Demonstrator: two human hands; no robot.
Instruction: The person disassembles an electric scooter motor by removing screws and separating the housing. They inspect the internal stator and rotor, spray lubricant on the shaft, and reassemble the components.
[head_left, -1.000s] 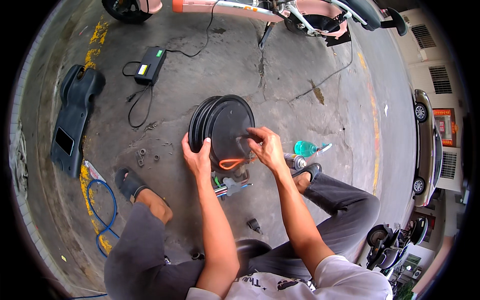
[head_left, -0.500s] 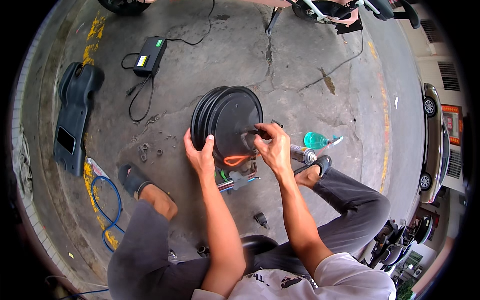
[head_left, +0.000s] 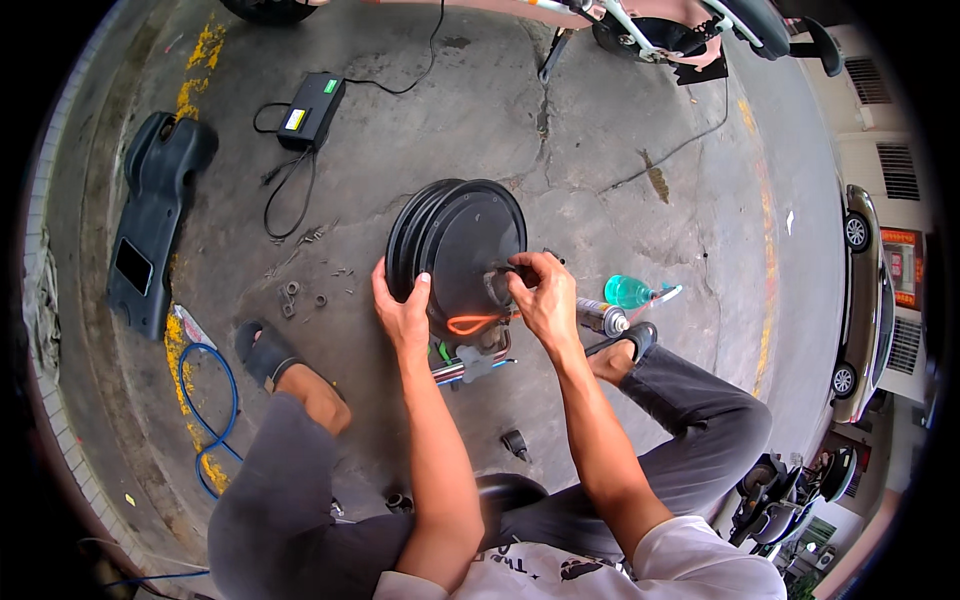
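Observation:
A black wheel hub (head_left: 468, 235), like a scooter's hub motor, stands on edge between my feet, its flat face turned partly right. My left hand (head_left: 404, 318) grips its near left rim, thumb on the edge. Close to the hub's centre, my right hand (head_left: 546, 300) has thumb and fingers pinched together. A small dark piece shows at those fingertips, too hidden to name. An orange loop (head_left: 470, 324) hangs at the hub's lower edge. Beneath it lie several metal and coloured hand tools (head_left: 470, 364), partly covered.
A spray can (head_left: 600, 317) and a green-liquid bottle (head_left: 628, 291) lie right of the hub. Loose bolts and nuts (head_left: 290, 297) are scattered left. Farther out are a black charger (head_left: 312, 110), a dark plastic panel (head_left: 160, 220) with a phone, a blue hose (head_left: 236, 400) and a pink scooter (head_left: 660, 20).
The whole view has shifted slightly, with the far scooter now lower in the picture. Both hands keep nearly the same places on the hub, and the right fingers have moved only a little.

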